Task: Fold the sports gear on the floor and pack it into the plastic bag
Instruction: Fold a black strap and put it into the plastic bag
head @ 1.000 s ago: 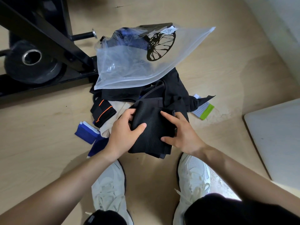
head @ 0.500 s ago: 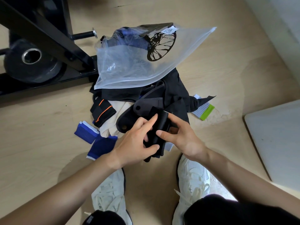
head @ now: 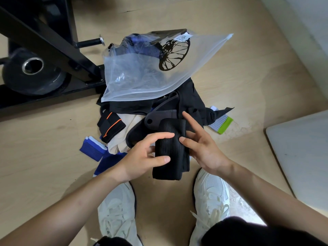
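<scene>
While the head view is the only one, it shows the relation that matters: the folded black ribbed sleeve (head: 170,148) is held upright in the frame, its long axis running away from the person, with its far end pointing at the plastic bag (head: 142,80) that lies straight ahead on top of the pile of gear. The left hand (head: 142,157) has the hold, index finger and thumb curled across the sleeve's front and pinching it, so by my reckoning it is the better placed to carry the sleeve forward. The right hand (head: 200,148) sits just beside the sleeve's right edge with fingers spread and straight, thumb tip touching the fabric and index finger pointing toward the bag. Where the bag's mouth lies I cannot tell, so the way in is uncertain. As for markings, the bag carries a black wheel-like emblem (head: 174,55) and a small white label (head: 183,37) with a square code; no word on either can be read, nor on the sleeve.
</scene>
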Motion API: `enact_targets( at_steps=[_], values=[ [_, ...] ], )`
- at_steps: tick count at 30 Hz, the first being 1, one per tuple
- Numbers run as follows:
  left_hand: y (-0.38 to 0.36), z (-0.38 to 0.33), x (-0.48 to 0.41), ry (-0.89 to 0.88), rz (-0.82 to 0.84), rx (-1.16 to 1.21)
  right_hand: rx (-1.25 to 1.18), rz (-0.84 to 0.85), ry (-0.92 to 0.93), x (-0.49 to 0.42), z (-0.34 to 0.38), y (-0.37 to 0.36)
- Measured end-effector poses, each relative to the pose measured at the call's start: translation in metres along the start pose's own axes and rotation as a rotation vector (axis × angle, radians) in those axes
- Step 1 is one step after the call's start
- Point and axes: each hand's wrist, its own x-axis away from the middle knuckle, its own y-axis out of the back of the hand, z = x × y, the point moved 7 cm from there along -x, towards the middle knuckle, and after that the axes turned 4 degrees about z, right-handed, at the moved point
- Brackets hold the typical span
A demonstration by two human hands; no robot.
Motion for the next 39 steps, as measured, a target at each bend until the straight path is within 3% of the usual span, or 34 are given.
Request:
enact_targets(
  at_steps=[8,13,17,23,25,31,39],
  values=[
    [0.009,-0.005,-0.004,-0.022,-0.217,-0.073,0.133,0.096,0.048,0.005,0.006,-0.012],
    [0.009,-0.015,-0.007,-0.012,-0.199,-0.145,0.178,0.116,0.072,0.002,0.012,-0.011],
    [0.019,-0.045,0.001,-0.037,-0.328,-0.407,0.187,0.079,0.089,0.004,0.030,0.000],
    [0.026,-0.127,0.032,-0.579,-0.662,-1.064,0.294,0.017,0.138,0.009,0.070,0.015],
    [0.035,-0.149,0.035,-0.664,-0.722,-1.225,0.331,0.031,0.145,0.009,0.080,0.019],
    [0.067,-0.156,0.007,-0.486,-0.560,-1.537,0.387,0.134,0.144,0.009,0.101,0.018],
    [0.064,-0.157,-0.007,-0.537,-0.360,-1.531,0.546,0.158,0.124,-0.001,0.108,0.013]
  ],
)
